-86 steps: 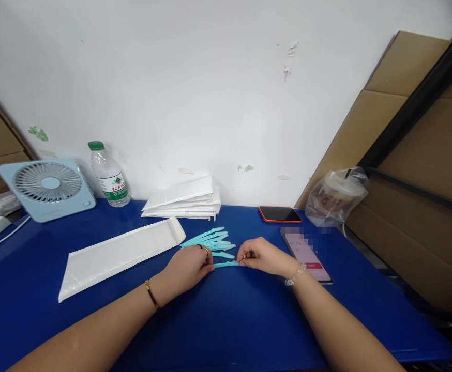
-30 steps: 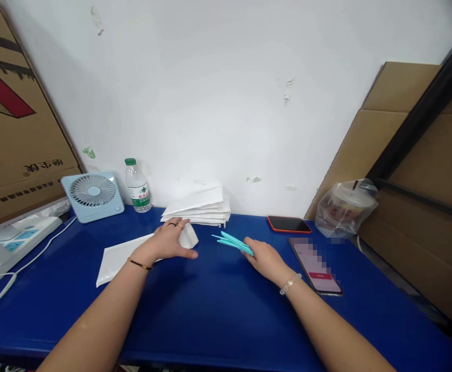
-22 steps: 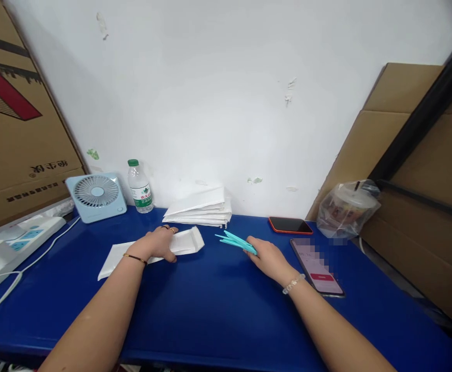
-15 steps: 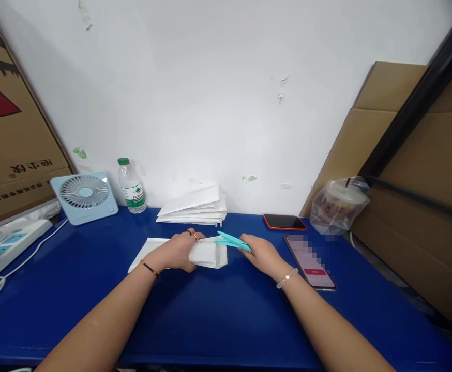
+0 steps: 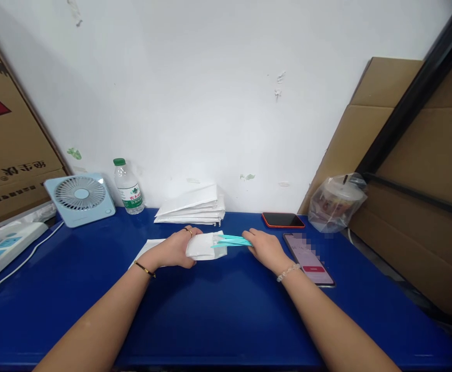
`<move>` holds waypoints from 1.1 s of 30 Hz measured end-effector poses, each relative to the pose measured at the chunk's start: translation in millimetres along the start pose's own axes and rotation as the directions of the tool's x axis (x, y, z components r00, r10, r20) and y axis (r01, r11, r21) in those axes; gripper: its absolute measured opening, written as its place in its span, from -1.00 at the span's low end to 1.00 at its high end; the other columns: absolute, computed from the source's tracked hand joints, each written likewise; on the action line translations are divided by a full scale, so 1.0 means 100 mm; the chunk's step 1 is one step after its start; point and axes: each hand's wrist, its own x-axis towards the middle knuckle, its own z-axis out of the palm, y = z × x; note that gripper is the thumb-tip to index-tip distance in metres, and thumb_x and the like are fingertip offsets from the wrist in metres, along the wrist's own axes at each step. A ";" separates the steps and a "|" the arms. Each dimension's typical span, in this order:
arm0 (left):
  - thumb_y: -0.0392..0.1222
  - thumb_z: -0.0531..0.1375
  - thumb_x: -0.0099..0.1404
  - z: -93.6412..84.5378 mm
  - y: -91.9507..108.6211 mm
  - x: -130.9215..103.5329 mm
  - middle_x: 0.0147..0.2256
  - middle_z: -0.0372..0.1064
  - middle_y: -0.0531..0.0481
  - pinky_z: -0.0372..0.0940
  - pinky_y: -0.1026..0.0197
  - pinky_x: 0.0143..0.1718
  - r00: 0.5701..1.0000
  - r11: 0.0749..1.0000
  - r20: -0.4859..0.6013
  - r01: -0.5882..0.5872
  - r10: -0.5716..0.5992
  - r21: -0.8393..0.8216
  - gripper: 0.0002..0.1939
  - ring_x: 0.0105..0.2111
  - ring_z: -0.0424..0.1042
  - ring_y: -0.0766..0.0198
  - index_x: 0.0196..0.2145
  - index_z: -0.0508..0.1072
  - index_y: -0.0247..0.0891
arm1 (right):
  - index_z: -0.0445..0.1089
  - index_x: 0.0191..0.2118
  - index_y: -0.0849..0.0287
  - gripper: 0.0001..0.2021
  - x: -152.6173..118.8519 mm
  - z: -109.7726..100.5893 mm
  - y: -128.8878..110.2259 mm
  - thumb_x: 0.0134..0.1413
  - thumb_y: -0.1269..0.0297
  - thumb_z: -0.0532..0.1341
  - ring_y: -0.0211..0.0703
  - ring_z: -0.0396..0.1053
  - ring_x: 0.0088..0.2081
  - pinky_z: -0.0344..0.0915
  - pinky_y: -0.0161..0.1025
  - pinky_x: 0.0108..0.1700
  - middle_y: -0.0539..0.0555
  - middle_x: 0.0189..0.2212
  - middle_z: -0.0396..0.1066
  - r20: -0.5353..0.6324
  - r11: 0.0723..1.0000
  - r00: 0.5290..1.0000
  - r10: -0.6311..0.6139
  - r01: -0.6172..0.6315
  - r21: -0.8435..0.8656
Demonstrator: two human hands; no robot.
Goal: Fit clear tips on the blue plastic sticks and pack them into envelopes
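The left hand (image 5: 175,250) clasps a flat white padded envelope (image 5: 200,248), while at its three o'clock slim turquoise plastic sticks (image 5: 234,241), gathered and pinched by the right hand (image 5: 267,249), reach its mouth, mostly not yet inside.

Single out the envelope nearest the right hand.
The envelope in the left hand, teal sticks at its end; the others lie stacked by the wall.

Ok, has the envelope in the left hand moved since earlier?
Yes, to the right: the envelope now reaches about level with the right end of the white stack; earlier it stopped short.
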 end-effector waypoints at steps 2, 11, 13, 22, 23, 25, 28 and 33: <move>-0.21 0.26 -0.17 -0.03 0.01 -0.02 -0.13 0.26 -0.02 0.26 0.18 -0.12 1.000 1.000 0.004 0.004 -0.004 -0.023 -0.36 -0.15 0.33 0.11 -0.05 0.27 -0.21 | 0.24 -0.09 0.07 -0.82 -0.01 0.00 0.04 0.19 0.36 0.08 -0.15 0.31 -0.21 0.10 -0.32 -0.39 0.07 -0.22 0.33 -0.014 1.000 1.000 0.009 -0.009 -0.003; -0.19 0.25 -0.14 -0.06 0.06 -0.03 -0.14 0.27 0.00 0.27 0.18 -0.15 1.000 0.997 0.016 0.013 -0.012 -0.071 -0.37 -0.18 0.33 0.13 -0.04 0.25 -0.22 | 0.29 -0.09 0.10 -0.77 -0.01 -0.04 0.00 0.19 0.46 0.02 -0.10 0.22 -0.21 0.07 -0.27 -0.31 0.13 -0.23 0.32 -0.136 0.995 0.990 -0.034 0.021 -0.098; -0.19 0.26 -0.15 -0.02 0.09 -0.02 -0.13 0.26 0.00 0.27 0.17 -0.14 1.000 0.997 0.009 -0.006 0.006 -0.071 -0.36 -0.16 0.33 0.12 -0.04 0.26 -0.21 | 0.30 -0.09 0.10 -0.76 0.01 -0.06 -0.07 0.22 0.46 -0.02 -0.10 0.20 -0.22 0.06 -0.25 -0.29 0.13 -0.24 0.32 -0.167 0.992 0.984 -0.067 0.047 -0.118; -0.17 0.29 -0.17 0.16 0.24 0.05 -0.19 0.27 -0.03 0.26 0.17 -0.18 0.996 0.996 0.042 -0.083 0.081 0.043 -0.37 -0.22 0.33 0.12 -0.07 0.30 -0.20 | 0.33 -0.15 0.12 -0.82 0.07 -0.12 -0.36 0.22 0.40 0.03 -0.08 0.22 -0.21 0.10 -0.23 -0.27 0.15 -0.26 0.33 -0.088 0.988 0.986 -0.143 0.138 -0.062; -0.17 0.29 -0.17 0.17 0.24 0.05 -0.18 0.27 -0.03 0.26 0.17 -0.18 0.996 0.996 0.038 -0.079 0.078 0.030 -0.36 -0.21 0.33 0.12 -0.06 0.29 -0.20 | 0.33 -0.13 0.13 -0.82 0.07 -0.12 -0.36 0.21 0.42 0.04 -0.08 0.23 -0.21 0.12 -0.24 -0.26 0.15 -0.25 0.33 -0.095 0.990 0.986 -0.134 0.130 -0.047; -0.19 0.28 -0.17 0.17 0.25 0.05 -0.17 0.26 -0.03 0.26 0.17 -0.17 0.997 0.997 0.015 -0.075 0.075 -0.005 -0.35 -0.20 0.33 0.12 -0.05 0.28 -0.20 | 0.29 -0.06 0.15 -0.76 0.06 -0.12 -0.35 0.19 0.47 0.05 -0.10 0.24 -0.21 0.17 -0.25 -0.24 0.14 -0.24 0.31 -0.121 0.992 0.985 -0.125 0.125 -0.008; -0.21 0.27 -0.17 0.17 0.25 0.06 -0.17 0.26 -0.02 0.26 0.18 -0.17 0.996 0.996 0.007 -0.084 0.084 -0.026 -0.37 -0.21 0.33 0.14 -0.06 0.28 -0.19 | 0.19 0.07 0.17 -0.63 0.04 -0.11 -0.36 0.15 0.56 0.02 -0.12 0.27 -0.16 0.26 -0.24 -0.19 0.15 -0.16 0.29 -0.145 0.976 0.970 -0.195 0.207 0.069; -0.18 0.27 -0.15 0.17 0.21 0.07 -0.19 0.27 -0.03 0.25 0.16 -0.17 0.996 0.997 0.029 -0.080 0.079 0.012 -0.39 -0.21 0.33 0.11 -0.07 0.31 -0.20 | -0.11 0.27 0.19 -0.40 0.00 -0.06 -0.33 0.11 0.66 -0.09 -0.06 0.14 0.13 0.24 -0.10 0.08 0.22 0.13 0.14 -0.207 0.929 0.922 -0.327 0.354 0.111</move>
